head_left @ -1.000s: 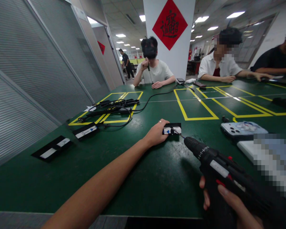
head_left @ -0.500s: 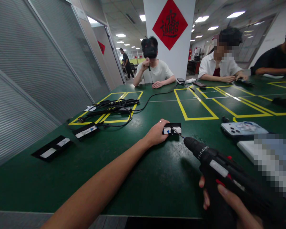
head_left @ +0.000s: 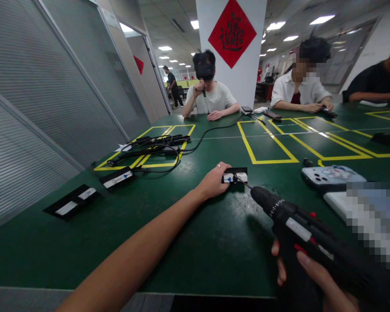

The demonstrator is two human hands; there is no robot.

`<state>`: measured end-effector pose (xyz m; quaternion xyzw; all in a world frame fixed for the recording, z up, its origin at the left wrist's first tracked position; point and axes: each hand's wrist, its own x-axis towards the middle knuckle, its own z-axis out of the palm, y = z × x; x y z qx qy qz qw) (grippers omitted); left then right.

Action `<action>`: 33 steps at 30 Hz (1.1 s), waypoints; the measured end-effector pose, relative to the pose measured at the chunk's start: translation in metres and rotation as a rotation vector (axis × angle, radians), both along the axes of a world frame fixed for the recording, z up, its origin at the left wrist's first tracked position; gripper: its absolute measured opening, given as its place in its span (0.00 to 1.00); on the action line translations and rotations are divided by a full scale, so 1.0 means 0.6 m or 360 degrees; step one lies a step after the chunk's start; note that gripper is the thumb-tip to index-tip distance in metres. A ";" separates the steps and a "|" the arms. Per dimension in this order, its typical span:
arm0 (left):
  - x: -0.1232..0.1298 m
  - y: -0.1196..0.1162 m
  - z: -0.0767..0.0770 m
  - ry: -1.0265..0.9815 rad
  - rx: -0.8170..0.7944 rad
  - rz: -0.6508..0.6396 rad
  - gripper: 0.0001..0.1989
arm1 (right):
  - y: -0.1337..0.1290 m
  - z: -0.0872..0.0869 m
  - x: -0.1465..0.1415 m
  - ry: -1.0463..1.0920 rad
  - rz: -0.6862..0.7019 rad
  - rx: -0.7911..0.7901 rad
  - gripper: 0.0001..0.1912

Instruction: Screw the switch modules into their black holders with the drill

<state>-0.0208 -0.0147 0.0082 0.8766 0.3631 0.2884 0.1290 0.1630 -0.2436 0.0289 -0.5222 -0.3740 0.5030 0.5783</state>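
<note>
My right hand (head_left: 315, 268) is wrapped round the grip of a black cordless drill (head_left: 289, 216) with red details. The drill's thin bit (head_left: 247, 185) points away to the left and its tip meets a small black piece with white labels and a blue mark (head_left: 241, 177). Fingers of my left hand (head_left: 217, 180), one wearing a ring, grip the left end of that piece against the green table (head_left: 182, 234). Whether the tip sits in a screw or a hole is too small to tell.
Two similar black labelled pieces, one nearer (head_left: 72, 202) and one farther (head_left: 117, 178), lie at left. Beyond them is a tangle of black cables (head_left: 156, 147). A phone (head_left: 333, 174) lies at right. Several people sit across the table, one in a white T-shirt (head_left: 225, 95). Yellow tape (head_left: 274, 162) marks rectangles.
My hands, the drill and the labelled piece look unmoved. Across the table, the person in the white shirt has shifted their hands and the dark object in them slightly left.
</note>
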 end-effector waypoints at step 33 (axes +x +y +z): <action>-0.002 0.001 -0.002 -0.0004 0.0009 -0.0016 0.20 | -0.006 -0.014 0.023 0.0091 0.0207 -0.0136 0.17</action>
